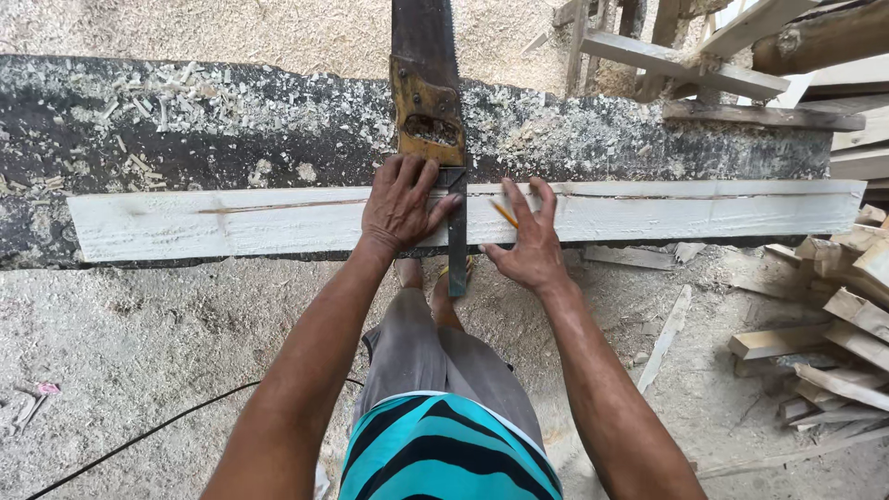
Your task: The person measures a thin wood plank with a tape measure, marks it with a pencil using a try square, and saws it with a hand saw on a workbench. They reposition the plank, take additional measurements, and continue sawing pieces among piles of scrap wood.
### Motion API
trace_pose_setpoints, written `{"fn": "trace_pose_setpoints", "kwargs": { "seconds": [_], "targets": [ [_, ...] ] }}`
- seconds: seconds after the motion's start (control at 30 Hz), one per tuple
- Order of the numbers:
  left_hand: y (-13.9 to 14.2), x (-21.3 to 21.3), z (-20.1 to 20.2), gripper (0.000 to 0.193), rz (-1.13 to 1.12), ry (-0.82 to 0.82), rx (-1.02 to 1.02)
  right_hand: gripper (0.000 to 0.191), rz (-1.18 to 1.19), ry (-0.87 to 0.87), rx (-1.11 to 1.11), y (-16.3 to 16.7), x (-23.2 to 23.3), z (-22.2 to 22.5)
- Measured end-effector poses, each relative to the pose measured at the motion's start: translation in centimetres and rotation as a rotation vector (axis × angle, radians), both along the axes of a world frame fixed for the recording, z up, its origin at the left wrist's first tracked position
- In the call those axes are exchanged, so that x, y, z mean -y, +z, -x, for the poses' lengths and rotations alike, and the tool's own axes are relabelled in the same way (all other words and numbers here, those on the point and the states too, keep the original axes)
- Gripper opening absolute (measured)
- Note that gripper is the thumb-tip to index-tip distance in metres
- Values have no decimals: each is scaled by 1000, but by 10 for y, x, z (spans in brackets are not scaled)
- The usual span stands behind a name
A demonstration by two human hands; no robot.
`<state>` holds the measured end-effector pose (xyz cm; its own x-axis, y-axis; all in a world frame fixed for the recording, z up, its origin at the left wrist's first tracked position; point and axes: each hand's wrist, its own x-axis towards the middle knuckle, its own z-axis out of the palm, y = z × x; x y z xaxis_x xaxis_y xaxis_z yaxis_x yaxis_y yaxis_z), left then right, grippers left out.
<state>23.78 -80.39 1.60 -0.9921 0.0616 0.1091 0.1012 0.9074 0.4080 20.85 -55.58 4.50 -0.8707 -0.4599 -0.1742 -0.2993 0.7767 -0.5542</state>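
Observation:
A long pale wooden plank (pixel 231 220) lies across a dark, sawdust-covered workbench (pixel 185 130). A metal try square (pixel 457 236) with a worn brass-and-wood stock (pixel 426 111) lies across the plank, its blade hanging over the near edge. My left hand (pixel 400 206) presses flat on the plank and against the square's blade. Just right of the blade, my right hand (pixel 530 241) holds a yellow pencil (pixel 504 214) with its tip on the plank.
Offcuts of wood (pixel 833 343) are piled at the right on the sawdust floor. Rough timber pieces (pixel 704 65) stand at the upper right. A black cable (pixel 139 440) runs across the floor at the lower left. My bare feet (pixel 435 287) stand below the bench.

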Motion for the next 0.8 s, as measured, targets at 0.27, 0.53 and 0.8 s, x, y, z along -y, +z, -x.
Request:
{"fn": "trace_pose_setpoints", "kwargs": {
  "seconds": [0.27,0.53,0.8],
  "targets": [
    [0,2,1,55,65,8,23,31,333,-456,110,-2,-11,-40],
    [-3,0,0,58,22,23,-38,36,408,-158,-98,11,21,-35],
    [-8,2,0,58,44,17,0,41,389,44,-82,0,30,-21]
  ]
}}
